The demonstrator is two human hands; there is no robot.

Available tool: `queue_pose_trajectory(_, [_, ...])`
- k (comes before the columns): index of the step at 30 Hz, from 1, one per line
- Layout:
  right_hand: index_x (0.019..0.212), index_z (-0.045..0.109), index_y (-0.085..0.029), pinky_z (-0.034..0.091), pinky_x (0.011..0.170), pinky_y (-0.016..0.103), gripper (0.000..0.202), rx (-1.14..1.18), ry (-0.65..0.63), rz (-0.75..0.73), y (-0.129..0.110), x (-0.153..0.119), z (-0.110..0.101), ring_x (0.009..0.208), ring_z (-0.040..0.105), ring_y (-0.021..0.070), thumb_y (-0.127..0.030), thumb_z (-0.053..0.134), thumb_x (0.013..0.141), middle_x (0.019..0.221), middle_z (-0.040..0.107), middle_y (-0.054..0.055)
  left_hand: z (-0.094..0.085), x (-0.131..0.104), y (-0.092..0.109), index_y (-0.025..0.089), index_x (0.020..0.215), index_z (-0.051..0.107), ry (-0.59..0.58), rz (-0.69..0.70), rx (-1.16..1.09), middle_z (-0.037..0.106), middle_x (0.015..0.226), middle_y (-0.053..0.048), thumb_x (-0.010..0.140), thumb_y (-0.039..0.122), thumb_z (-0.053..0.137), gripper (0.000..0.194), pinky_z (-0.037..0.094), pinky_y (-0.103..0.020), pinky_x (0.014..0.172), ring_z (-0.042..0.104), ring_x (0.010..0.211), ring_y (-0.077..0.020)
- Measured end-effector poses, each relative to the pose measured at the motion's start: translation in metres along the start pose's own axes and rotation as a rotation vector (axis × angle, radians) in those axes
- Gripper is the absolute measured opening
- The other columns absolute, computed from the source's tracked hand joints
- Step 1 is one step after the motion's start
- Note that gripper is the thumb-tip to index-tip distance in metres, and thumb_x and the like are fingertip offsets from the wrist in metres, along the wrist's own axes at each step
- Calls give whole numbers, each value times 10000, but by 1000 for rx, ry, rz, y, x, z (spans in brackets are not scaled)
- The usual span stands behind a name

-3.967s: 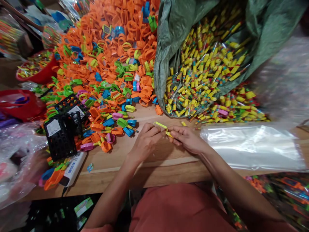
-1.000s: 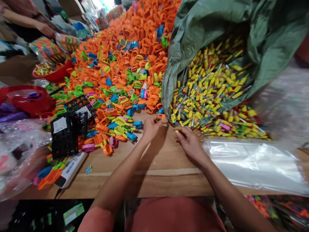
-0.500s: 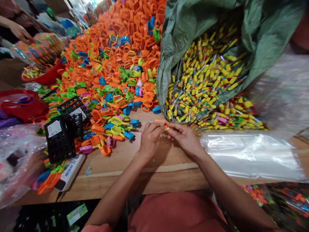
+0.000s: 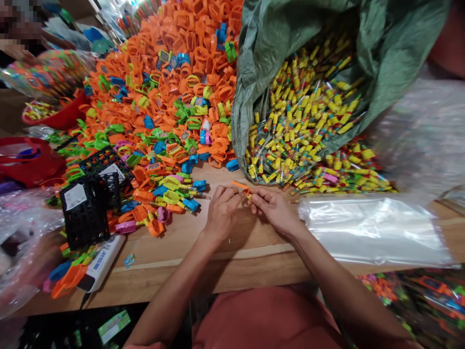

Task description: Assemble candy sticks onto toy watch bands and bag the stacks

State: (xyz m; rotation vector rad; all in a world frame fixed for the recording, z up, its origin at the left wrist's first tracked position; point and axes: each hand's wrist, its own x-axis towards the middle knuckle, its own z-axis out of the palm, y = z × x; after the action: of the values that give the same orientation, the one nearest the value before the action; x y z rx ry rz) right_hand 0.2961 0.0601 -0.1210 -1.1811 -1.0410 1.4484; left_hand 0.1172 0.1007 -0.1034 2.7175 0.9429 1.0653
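Observation:
My left hand (image 4: pixel 222 213) is closed around an orange plastic toy watch (image 4: pixel 240 185), whose strap sticks out above the fingers. My right hand (image 4: pixel 273 209) pinches a small yellow piece at the watch's right end; it looks like the tip of a yellow-capped tube, mostly hidden by the fingers. Both hands meet over the wooden table (image 4: pixel 254 264). Left of them lie several toy watches with tubes through their straps (image 4: pixel 173 194). Beyond rises a big heap of mostly orange toy watches (image 4: pixel 163 106). Clear tubes with yellow caps (image 4: pixel 290 126) spill from a green sack (image 4: pixel 254 63).
Clear plastic bags (image 4: pixel 374 230) lie flat at the right. Black plastic trays (image 4: pixel 83 213) and a white power strip (image 4: pixel 105 261) stand at the left. Red basins (image 4: pixel 60 118) and a red bag (image 4: pixel 32 165) are farther left, near another person.
The view has shifted slightly, so the surroundings sit a little farther left. My hands keep hold of the orange toy watch, nearly still. The other person's hand at the upper left has moved.

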Motion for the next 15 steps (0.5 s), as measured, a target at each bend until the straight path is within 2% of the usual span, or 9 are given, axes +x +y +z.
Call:
queue_pose_trajectory(4, [1090,705,-164,323,538,249,454,-12,-22,-7,2,-1,-2,588,477,117,-562,666,875,693,613,-6,1,-1,0,182,1058,733,-3,-16,-31,711,965,-62,996,47,484,290,480,-312,737,529,859,-198])
queue_pose_trajectory(7, [1065,697,-170,340,549,254,335,-122,15,-51,2,-2,-1,586,472,116,-465,611,930,693,600,-20,4,-2,3,171,1080,730,1,0,-46,711,962,-67,988,41,489,289,487,-309,739,533,871,-202])
queue_pose_trajectory(9, [1049,691,-185,379,592,262,257,-220,58,-97,3,-2,2,619,504,126,-395,570,964,717,611,-20,7,-4,6,165,1103,729,-3,0,-38,712,961,-75,982,34,478,308,493,-315,748,535,883,-210])
queue_pose_trajectory(11, [1063,693,-198,417,640,273,237,-286,47,-112,4,-2,4,658,549,142,-358,534,993,740,637,-15,6,-7,7,171,1121,730,-39,-16,-30,713,969,-81,963,11,456,355,493,-322,749,540,879,-216])
queue_pose_trajectory(13, [1104,703,-209,458,702,290,243,-334,-20,-132,3,-1,3,733,610,166,-344,524,1009,813,690,5,-2,-11,3,186,1119,734,-99,-45,-22,715,971,-85,937,-5,442,394,488,-331,736,549,865,-222])
queue_pose_trajectory(15, [1143,711,-214,483,809,323,248,-459,-49,-216,0,2,-5,886,654,201,-329,530,1019,984,735,49,-23,-15,-9,210,1084,746,-169,-97,2,721,985,-90,934,27,458,372,493,-349,748,575,873,-235])
